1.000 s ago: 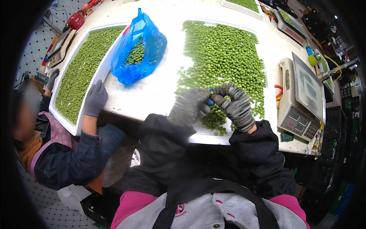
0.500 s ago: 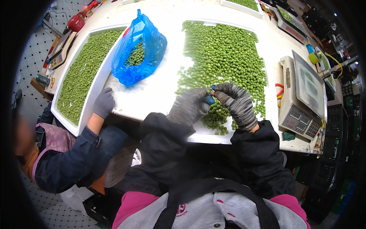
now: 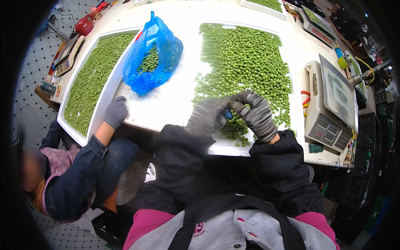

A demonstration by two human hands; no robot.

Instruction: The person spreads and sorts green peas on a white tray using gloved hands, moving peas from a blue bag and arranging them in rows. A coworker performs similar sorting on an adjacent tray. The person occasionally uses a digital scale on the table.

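My left hand (image 3: 208,116) and my right hand (image 3: 253,112), both in mottled grey knit gloves, meet fingertip to fingertip above the near part of a white foam tray (image 3: 295,104) of green peas (image 3: 246,54). Their fingers are closed and bent round something I cannot make out; a small blue piece (image 3: 228,114) shows between them. Loose peas lie just under my fingers. To the tray's left is a crumpled blue plastic bag (image 3: 150,79) with peas inside, and to its right stands a beige digital scale (image 3: 323,133).
At left a co-worker's gloved hand (image 3: 116,111) rests beside another tray of peas (image 3: 95,62). A red jug (image 3: 84,24) and a small scale (image 3: 66,58) sit beyond. Further trays and scales (image 3: 316,31) line the back right; tape and tools (image 3: 343,60) lie at the right edge.
My hands stay together with small finger movements; less blue shows between them now. The co-worker's near hand has slid down and right, and their far hand has left view.
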